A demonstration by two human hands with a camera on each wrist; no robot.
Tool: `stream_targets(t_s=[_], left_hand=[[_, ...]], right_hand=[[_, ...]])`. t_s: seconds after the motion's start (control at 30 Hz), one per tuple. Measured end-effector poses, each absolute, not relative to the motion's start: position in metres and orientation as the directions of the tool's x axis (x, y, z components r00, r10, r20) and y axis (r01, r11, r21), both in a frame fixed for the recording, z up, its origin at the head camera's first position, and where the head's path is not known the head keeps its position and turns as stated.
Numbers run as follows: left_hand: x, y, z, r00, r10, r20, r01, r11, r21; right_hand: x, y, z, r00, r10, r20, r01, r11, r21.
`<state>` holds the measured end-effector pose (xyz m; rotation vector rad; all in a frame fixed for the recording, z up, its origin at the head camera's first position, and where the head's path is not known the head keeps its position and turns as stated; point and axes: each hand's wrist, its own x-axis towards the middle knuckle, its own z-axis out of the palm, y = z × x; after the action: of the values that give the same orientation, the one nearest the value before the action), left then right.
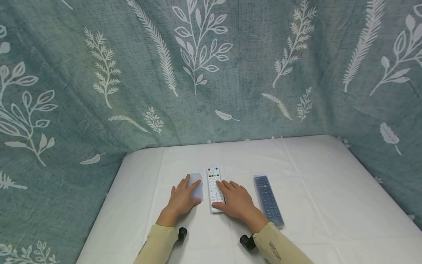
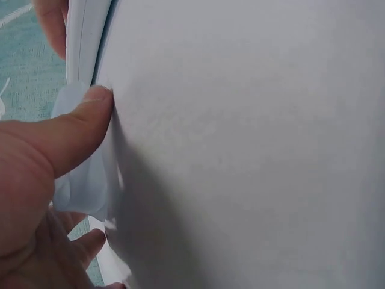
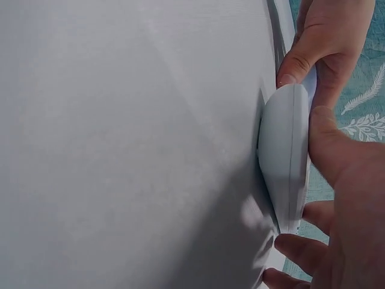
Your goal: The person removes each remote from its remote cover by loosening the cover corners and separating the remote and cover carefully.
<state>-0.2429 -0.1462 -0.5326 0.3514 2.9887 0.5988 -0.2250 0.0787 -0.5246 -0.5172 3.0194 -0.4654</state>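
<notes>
A translucent bluish sleeve (image 1: 197,191) lies flat on the white table, left of a white remote control (image 1: 213,187). My left hand (image 1: 181,198) rests on the sleeve with its fingers spread. The left wrist view has that thumb lying along the near end of the sleeve (image 2: 90,188). On the white remote, its colored buttons facing up, lie the thumb and index finger of my right hand (image 1: 238,201). Seen end-on in the right wrist view, the remote (image 3: 281,139) has the right thumb on its button face, other fingers beside its edge.
Right of my right hand lies a dark remote control (image 1: 268,200) in a clear cover, slightly slanted. A white cloth covers the table (image 1: 316,205). Behind it and along the sides hangs a green leaf-patterned curtain (image 1: 244,102). Dark wrist devices (image 1: 248,242) show below the sleeves.
</notes>
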Motion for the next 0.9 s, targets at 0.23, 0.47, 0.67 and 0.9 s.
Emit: stream_targets(t_s=[0.23, 0.47, 0.67, 0.9], left_hand=[[-0.245, -0.144, -0.533, -0.973, 0.224, -0.061, 0.177, 0.884, 0.432], [-0.245, -0.144, -0.535, -0.975, 0.218, -0.051, 0.174, 0.883, 0.436], [-0.246, -0.143, -0.537, -0.975, 0.216, -0.053, 0.171, 0.88, 0.443], [-0.245, -0.142, -0.536, -0.977, 0.207, -0.052, 0.16, 0.87, 0.466]], right_hand=[[-0.227, 0.073, -0.529, -0.954, -0.3, 0.0, -0.288, 0.914, -0.286], [-0.226, 0.068, -0.53, -0.962, -0.273, 0.011, -0.265, 0.923, -0.28], [-0.227, 0.069, -0.532, -0.963, -0.269, 0.017, -0.263, 0.923, -0.282], [-0.226, 0.07, -0.532, -0.962, -0.273, 0.023, -0.266, 0.912, -0.313]])
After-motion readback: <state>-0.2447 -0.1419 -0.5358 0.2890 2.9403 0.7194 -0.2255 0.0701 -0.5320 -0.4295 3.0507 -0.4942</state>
